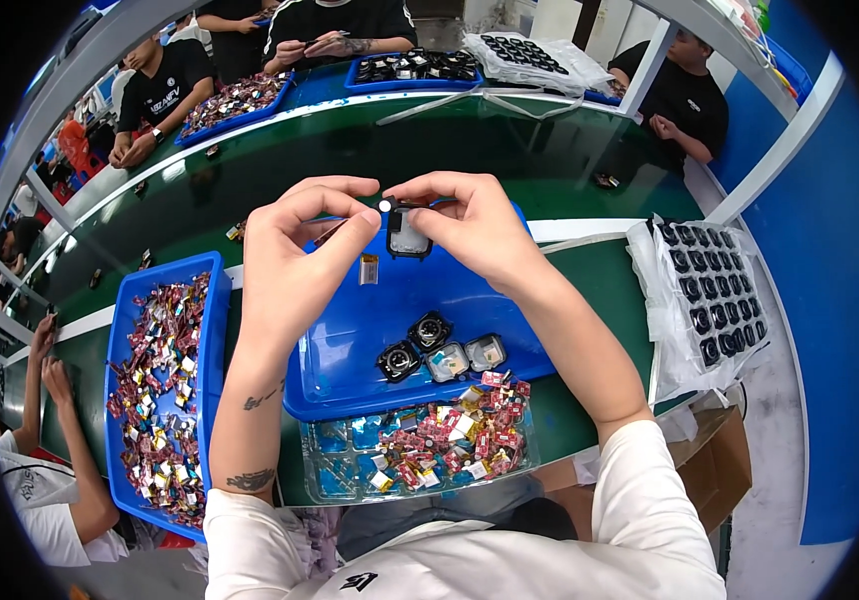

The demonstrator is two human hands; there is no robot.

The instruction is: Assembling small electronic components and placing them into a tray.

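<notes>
Black case (408, 236) held over far end of blue tray (350, 330), right hand (475, 225) gripping it, left hand (300, 245) pinching small white part (386, 205); four cases (442, 350) lie near, apparently finished, loose parts bin (165, 400) left still full

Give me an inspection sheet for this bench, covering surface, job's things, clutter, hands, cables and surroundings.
Surface: glossy green bench with white edge stripes.
Job's things: small black square housing with a pale centre, held above the blue plastic tray; four similar housings lie in that tray.
Clutter: clear tray of small red and yellow parts; long blue bin of the same; white bagged tray of black parts.
Hands: left hand and right hand both pinch the housing.
Cables: nothing seen.
Surroundings: other seated people in dark shirts across the bench.
</notes>
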